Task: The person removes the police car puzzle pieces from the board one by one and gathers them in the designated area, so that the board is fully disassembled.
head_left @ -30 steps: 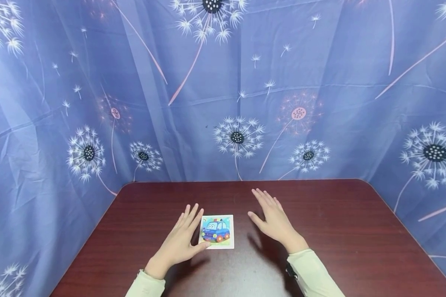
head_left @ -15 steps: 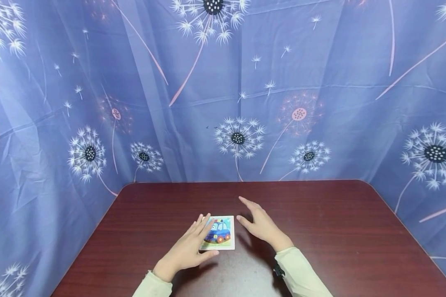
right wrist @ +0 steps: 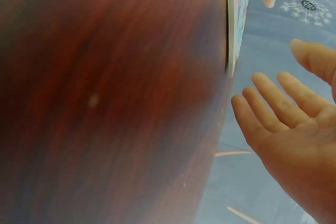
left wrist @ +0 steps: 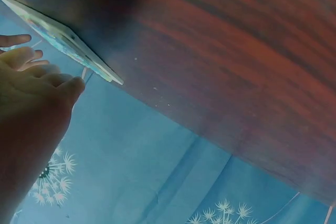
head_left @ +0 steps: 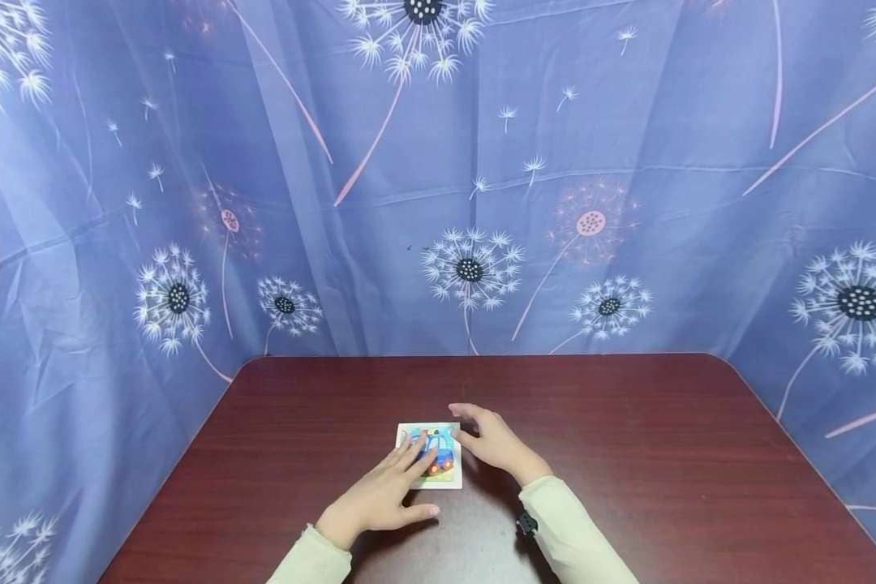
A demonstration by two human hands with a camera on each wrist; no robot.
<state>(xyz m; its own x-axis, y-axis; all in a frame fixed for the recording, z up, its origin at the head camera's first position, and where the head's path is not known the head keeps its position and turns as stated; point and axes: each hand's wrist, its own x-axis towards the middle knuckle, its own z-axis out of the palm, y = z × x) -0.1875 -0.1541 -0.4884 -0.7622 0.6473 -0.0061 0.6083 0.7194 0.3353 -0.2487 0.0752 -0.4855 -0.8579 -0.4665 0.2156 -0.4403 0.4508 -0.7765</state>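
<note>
A flat square picture board (head_left: 445,456), white-bordered with a blue cartoon car on it, lies on the dark red-brown table. My left hand (head_left: 388,489) hovers over its left and front part with fingers stretched out, covering some of the car; its thumb points right, in front of the board. Close by the right edge is my right hand (head_left: 498,442), its fingers extended and thumb tip at the board's upper right side. The right wrist view shows this hand (right wrist: 299,124) with relaxed, spread fingers and nothing in it. From the left wrist, the board (left wrist: 68,43) appears edge-on, thin and flat.
The wood-grain table (head_left: 628,454) extends around the board on all sides. Behind it and at both sides hangs a blue curtain (head_left: 380,284) printed with dandelions. A small black object (head_left: 527,523) sits at the right sleeve.
Both hands have come inward: the left has slid rightward across the board's picture, the right has moved left and nearer to the board's right edge. The board stays in place.
</note>
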